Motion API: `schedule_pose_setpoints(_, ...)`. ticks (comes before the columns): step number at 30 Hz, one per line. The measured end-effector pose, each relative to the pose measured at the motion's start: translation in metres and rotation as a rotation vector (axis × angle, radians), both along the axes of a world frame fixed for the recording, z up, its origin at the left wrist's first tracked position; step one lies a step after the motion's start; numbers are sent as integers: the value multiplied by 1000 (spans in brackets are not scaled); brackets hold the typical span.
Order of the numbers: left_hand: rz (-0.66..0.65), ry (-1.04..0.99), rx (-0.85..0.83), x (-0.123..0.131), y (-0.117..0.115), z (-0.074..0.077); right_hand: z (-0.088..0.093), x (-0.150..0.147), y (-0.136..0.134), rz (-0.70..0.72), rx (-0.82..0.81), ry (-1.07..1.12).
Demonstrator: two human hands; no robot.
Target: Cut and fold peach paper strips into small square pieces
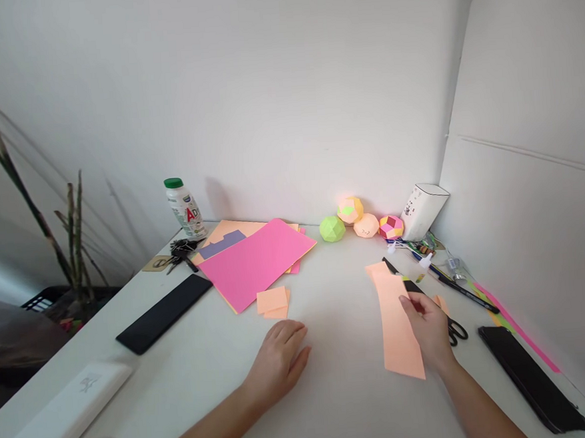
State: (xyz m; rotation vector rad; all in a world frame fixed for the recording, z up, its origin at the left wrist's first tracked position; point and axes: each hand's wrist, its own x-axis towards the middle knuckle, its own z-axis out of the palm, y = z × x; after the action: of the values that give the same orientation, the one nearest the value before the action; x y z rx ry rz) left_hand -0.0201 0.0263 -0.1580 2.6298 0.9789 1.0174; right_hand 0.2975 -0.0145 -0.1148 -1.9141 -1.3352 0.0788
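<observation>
My right hand (427,323) pinches the right edge of a long peach paper strip (397,325), thumb on top, tilted above the table. A second peach end shows at the strip's upper left. Black-handled scissors (457,331) lie beneath and beside this hand, partly hidden by it and the paper. My left hand (280,354) rests on the table with thumb and fingers apart, loosely bent, holding nothing. Just beyond its fingers lie small peach paper squares (272,300), overlapping. Farther back, a pink sheet (258,265) covers other coloured sheets.
Folded paper balls (332,229) stand by the back wall beside a white box (423,211). Pens (468,293) and a black phone (531,379) lie at right. On the left are a black slab (165,313), keys (180,250), a white bottle (186,210) and a white device (60,415).
</observation>
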Motion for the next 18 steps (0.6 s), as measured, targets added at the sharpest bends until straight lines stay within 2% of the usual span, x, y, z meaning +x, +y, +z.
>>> schedule_pose_setpoints(3,-34,-68,20,3,-4,6,11,-24,-17,173,197,64)
schedule_pose_setpoints(5,-39,-110,33,3,-6,8,17,-42,-32,525,427,163)
schedule_pose_setpoints(6,-39,-128,39,3,-7,8,19,-51,-40,660,449,175)
schedule_pose_setpoints(7,-38,-143,42,3,-7,8,20,-59,-47,791,434,156)
schedule_pose_setpoints(9,-37,-166,45,3,-9,9,19,-70,-59,938,414,112)
schedule_pose_setpoints(13,-66,-184,50,4,-13,9,11,-81,-69,1101,309,99)
schedule_pose_setpoints(18,-139,-185,59,5,-14,10,4,-92,-54,1243,168,240)
